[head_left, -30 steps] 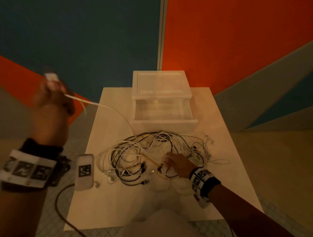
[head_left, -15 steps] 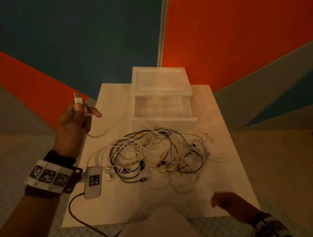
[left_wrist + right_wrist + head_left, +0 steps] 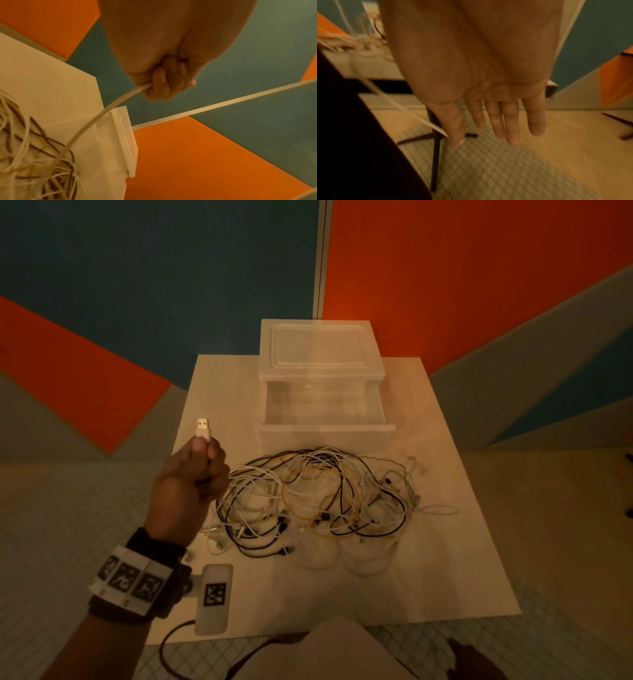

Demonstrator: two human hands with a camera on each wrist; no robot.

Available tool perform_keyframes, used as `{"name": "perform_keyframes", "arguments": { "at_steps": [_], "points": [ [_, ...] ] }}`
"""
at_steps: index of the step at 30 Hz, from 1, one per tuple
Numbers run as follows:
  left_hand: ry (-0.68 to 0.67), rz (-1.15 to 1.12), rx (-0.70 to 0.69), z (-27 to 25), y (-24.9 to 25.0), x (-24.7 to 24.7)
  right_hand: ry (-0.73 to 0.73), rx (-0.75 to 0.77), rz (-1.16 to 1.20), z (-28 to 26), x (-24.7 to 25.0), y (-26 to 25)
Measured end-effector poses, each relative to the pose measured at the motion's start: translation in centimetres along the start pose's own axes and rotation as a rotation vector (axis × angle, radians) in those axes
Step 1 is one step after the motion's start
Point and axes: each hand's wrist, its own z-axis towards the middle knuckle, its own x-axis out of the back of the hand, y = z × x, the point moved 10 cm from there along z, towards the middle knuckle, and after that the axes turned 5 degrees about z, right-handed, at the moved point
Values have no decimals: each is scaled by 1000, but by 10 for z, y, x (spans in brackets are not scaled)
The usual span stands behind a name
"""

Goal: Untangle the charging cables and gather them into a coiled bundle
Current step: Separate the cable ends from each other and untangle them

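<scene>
One tangled heap of cables (image 3: 315, 501) lies mid-tabletop, white, black and yellow strands too knotted to count. One table (image 3: 455, 570) carries it. One plastic drawer box (image 3: 322, 361) stands at the far edge. Two hands show, the left hand (image 3: 186, 484) and the right hand (image 3: 481, 83).

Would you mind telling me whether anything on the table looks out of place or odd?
Only the cables lie in a tangled heap. The plastic box's drawer stands open and looks empty. The left hand grips one white cable.
</scene>
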Motion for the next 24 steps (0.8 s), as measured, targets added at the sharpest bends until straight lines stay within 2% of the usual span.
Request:
{"name": "perform_keyframes", "arguments": {
  "at_steps": [1, 3, 4, 6, 7, 10, 13, 15, 17, 20, 24],
  "points": [
    [-20, 2, 11, -3, -6, -4, 92, 92, -28, -7, 18, -26],
    [-53, 6, 27, -8, -14, -9, -3, 177, 105, -4, 44, -62],
    [-64, 6, 32, -9, -16, -11, -2, 236, 148, -3, 65, -80],
    [-82, -17, 48, -13, -19, -17, 205, 401, 180, -9, 140, -119],
    [-90, -39, 57, -14, -20, -20, 215, 453, 210, -16, 158, -138],
    [-105, -64, 71, -18, -26, -30, 36, 636, 549, -32, 216, -222],
    [-121, -93, 79, -19, -33, -39, -44, 864, 672, -52, 267, -306],
    [-122, -124, 78, -19, -34, -42, -131, 956, 613, -58, 264, -348],
    [-105, -129, 64, -18, -31, -39, -266, 924, 555, -55, 235, -371],
    [-49, -132, 29, -20, -25, -27, -548, 849, 609, -56, 175, -374],
    [16, -105, 31, -30, -34, -16, -573, 833, 403, -47, 133, -362]
  ]
}}
